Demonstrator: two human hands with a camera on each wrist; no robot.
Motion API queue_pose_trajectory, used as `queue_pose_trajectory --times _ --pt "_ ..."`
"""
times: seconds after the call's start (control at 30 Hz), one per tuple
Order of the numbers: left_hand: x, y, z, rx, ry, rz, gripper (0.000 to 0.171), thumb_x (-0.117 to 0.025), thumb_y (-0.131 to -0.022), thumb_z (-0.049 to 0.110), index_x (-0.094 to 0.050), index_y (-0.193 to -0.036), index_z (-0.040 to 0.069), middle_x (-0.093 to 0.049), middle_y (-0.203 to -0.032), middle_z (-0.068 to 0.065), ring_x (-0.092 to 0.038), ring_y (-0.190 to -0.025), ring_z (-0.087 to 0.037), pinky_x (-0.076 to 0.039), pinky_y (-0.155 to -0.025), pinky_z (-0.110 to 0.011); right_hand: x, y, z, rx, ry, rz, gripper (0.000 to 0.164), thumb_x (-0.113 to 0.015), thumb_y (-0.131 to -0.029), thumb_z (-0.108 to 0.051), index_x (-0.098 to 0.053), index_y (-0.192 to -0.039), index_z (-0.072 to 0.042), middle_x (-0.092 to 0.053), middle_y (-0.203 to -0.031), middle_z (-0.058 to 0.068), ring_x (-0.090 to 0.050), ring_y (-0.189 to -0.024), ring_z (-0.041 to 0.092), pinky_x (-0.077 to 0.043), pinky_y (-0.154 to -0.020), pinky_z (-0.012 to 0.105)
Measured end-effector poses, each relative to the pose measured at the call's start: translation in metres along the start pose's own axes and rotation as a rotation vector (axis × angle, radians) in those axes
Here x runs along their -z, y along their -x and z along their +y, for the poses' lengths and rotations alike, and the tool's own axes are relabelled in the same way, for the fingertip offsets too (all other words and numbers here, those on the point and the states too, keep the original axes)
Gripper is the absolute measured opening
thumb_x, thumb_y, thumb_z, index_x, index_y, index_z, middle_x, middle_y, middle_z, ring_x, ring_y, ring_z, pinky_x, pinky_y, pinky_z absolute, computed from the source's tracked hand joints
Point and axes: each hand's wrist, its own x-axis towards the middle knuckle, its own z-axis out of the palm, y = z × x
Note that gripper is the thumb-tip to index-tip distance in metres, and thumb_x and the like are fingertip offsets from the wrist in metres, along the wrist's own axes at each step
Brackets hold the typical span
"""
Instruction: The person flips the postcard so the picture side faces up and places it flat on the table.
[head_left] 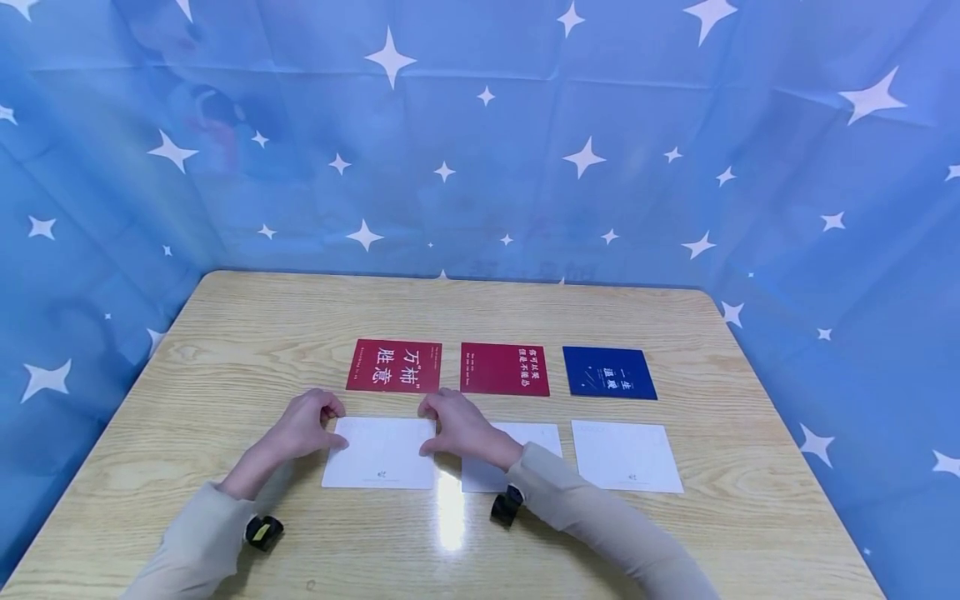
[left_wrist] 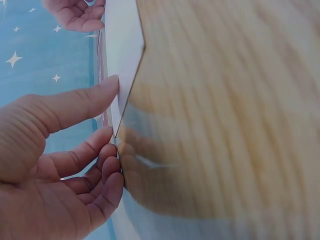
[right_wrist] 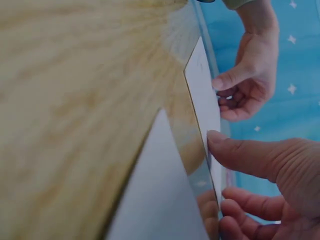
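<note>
A white card (head_left: pixel 378 454) with a small print near its front edge lies at the left of the front row, with a hand on each side of it. My left hand (head_left: pixel 309 425) is at its left edge; in the left wrist view the thumb (left_wrist: pixel 102 92) touches the card (left_wrist: pixel 122 55) and the other fingers curl loosely by its corner. At the right edge is my right hand (head_left: pixel 459 427). Its thumb (right_wrist: pixel 225 145) touches the card (right_wrist: pixel 204 95) in the right wrist view, with the remaining fingers bent low beside the edge.
Two more white cards lie to the right, one (head_left: pixel 536 435) partly under my right forearm, the other (head_left: pixel 626 457) farther right. Behind them are two red cards (head_left: pixel 375 367) (head_left: pixel 495 371) and a blue card (head_left: pixel 611 373). A starry blue curtain (head_left: pixel 480 150) hangs behind the wooden table (head_left: pixel 247 333).
</note>
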Motion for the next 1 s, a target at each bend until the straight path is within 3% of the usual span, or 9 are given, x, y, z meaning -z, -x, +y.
queue_pose_trajectory --times 0.37,0.6,0.83,1.0 --pt "0.002 -0.001 0.003 0.03 0.01 -0.052 0.034 -0.083 -0.06 0.002 -0.058 -0.083 0.0 -0.051 -0.08 -0.006 -0.045 -0.075 -0.02 -0.04 -0.066 -0.03 0.002 -0.006 -0.004 -0.065 0.017 -0.048 0.04 -0.087 -0.063 -0.023 -0.062 -0.089 -0.008 -0.055 -0.081 -0.003 -0.045 -0.08 0.011 -0.04 -0.069 0.02" --pt "0.002 0.0 0.0 -0.001 0.036 -0.04 0.037 -0.082 -0.06 0.002 -0.053 -0.082 0.003 -0.048 -0.074 -0.003 -0.044 -0.07 -0.017 -0.038 -0.061 -0.027 0.002 -0.006 -0.007 -0.1 -0.003 -0.071 0.042 -0.086 -0.066 -0.02 -0.052 -0.088 -0.011 -0.054 -0.08 -0.004 -0.045 -0.072 0.011 -0.04 -0.062 0.021" --pt "0.001 0.007 -0.004 -0.075 0.199 -0.019 0.037 -0.077 -0.063 -0.001 -0.048 -0.087 0.003 -0.046 -0.07 -0.003 -0.042 -0.061 -0.013 -0.036 -0.053 -0.022 0.001 -0.001 -0.005 -0.109 -0.146 -0.066 0.033 -0.082 -0.07 -0.014 -0.055 -0.088 -0.009 -0.055 -0.075 -0.004 -0.044 -0.061 0.008 -0.038 -0.055 0.02" --pt "0.006 0.011 -0.007 -0.008 0.364 -0.063 0.035 -0.071 -0.067 -0.007 -0.05 -0.095 -0.005 -0.049 -0.077 -0.008 -0.046 -0.067 -0.013 -0.043 -0.057 -0.021 0.004 0.005 0.0 -0.062 -0.246 -0.063 0.024 -0.077 -0.076 -0.013 -0.054 -0.071 -0.008 -0.049 -0.057 -0.004 -0.041 -0.049 0.006 -0.035 -0.05 0.018"
